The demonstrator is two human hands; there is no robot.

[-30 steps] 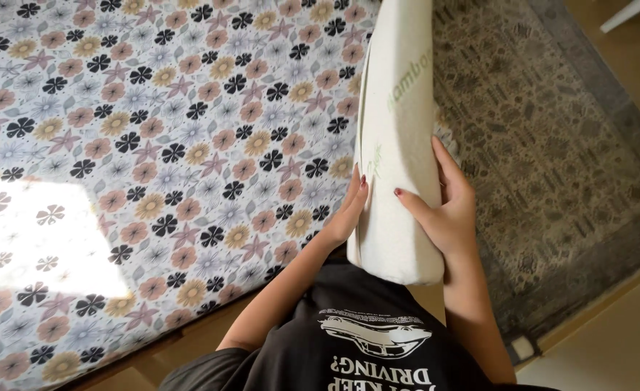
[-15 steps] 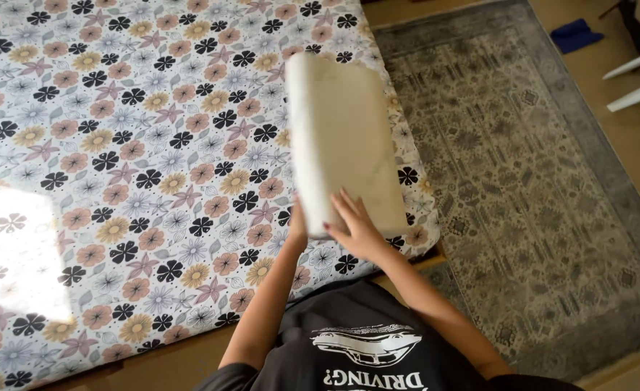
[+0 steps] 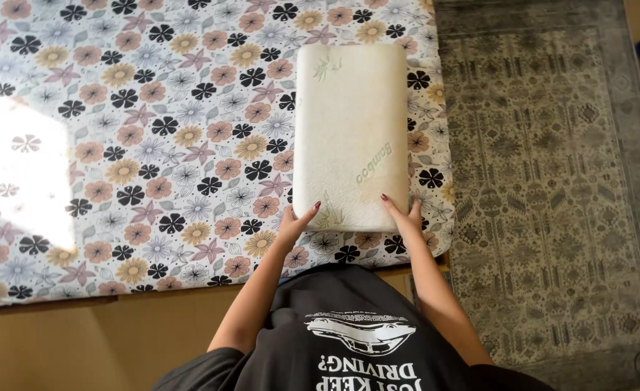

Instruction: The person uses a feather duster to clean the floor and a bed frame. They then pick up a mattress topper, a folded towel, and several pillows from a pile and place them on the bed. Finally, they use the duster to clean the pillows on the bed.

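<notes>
I see the mattress (image 3: 153,145) first, filling most of the view, covered in a sheet of pink, orange, black and white flowers, with a bright patch of sunlight (image 3: 16,174) on its left part. To its right lies a grey patterned rug (image 3: 551,181) on the wooden floor (image 3: 81,347).

On the mattress, near its right edge, the pillow (image 3: 350,130) lies flat. It is a cream, oblong cushion with rounded corners, faint green leaf prints and a slightly yellowed middle, its long side running away from me.

My left hand (image 3: 294,224) is at the pillow's near left corner, fingers loosely spread and touching the edge rather than closed around it. My right hand (image 3: 405,216) is at the near right corner, fingers laid open against the pillow's side, thumb on top. Neither hand grips it; both rest lightly against the near end. Dark nail polish shows on the fingertips.
</notes>
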